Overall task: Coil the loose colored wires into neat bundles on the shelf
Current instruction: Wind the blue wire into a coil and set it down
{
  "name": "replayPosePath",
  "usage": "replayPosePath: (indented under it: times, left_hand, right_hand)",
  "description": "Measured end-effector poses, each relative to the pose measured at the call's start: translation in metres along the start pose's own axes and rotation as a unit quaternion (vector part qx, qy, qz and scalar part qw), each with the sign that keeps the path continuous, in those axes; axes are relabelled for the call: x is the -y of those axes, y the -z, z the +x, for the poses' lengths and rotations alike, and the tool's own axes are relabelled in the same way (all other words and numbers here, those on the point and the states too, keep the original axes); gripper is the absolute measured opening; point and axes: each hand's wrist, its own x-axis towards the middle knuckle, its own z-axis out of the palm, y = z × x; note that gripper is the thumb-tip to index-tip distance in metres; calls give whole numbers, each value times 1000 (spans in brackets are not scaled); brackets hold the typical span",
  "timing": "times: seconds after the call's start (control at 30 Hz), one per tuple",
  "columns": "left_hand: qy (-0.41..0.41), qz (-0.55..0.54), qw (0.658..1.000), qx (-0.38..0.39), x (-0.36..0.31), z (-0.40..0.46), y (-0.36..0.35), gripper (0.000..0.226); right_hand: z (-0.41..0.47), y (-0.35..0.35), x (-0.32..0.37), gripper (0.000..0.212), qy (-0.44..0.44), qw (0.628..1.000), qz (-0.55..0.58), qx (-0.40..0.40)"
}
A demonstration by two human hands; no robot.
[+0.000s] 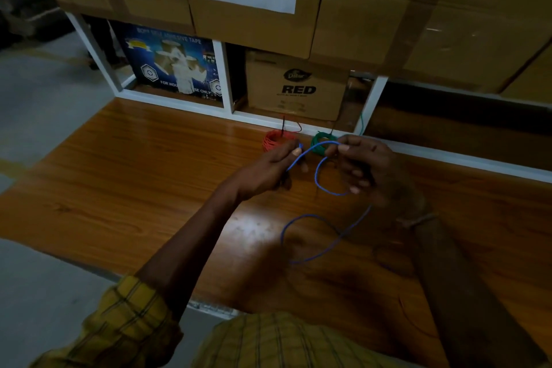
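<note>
A blue wire (321,185) runs between both hands above the wooden shelf surface (143,176). My left hand (274,163) pinches its free end between thumb and fingers. My right hand (363,164) pinches the same wire at the top of a small loop that hangs below it. The rest of the blue wire trails down in a loose curve onto the wood. Behind my hands lie a red wire coil (273,140) and a green wire coil (321,140), both wound into bundles.
White shelf dividers (227,81) stand behind the coils, with a blue adhesive tape box (173,66) and a brown carton marked RED (297,86) in the compartments. Large cardboard boxes (257,3) sit above. A thin dark wire (394,260) lies at the right. Grey floor is to the left.
</note>
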Motion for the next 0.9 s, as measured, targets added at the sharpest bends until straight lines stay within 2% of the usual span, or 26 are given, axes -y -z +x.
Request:
replayPosePath:
  times: [0.17,0.33,0.43,0.57,0.67,0.73,0.83,0.9]
  left_hand:
    - [-24,-128,991,36,-1,-5,3,42]
    - [-11,-224,965,138,1,-11,8,47]
    - [-9,-295,936,192,0,-15,7,46]
    - [-24,-382,896,226,-2,-16,2,44]
    - [-31,-452,867,207,-1,-15,-1,46]
    - [-52,-501,846,175,-1,-12,-1,46]
    - [-82,-569,811,104,-1,-7,3,44]
    - [-90,-604,788,73,-2,-3,5,44]
  right_hand:
    - [18,17,-9,23,4,992,122,-20]
    - [30,33,-22,26,-24,955,297,-2]
    - [37,33,-31,18,-54,955,283,-66]
    - [45,31,-57,17,-110,976,146,-119]
    - [39,26,-71,12,-127,980,50,-147]
    - [30,19,-73,16,-139,979,46,-144]
    - [15,7,-71,31,-124,963,184,-153]
    - [7,1,-70,39,-87,927,319,-175]
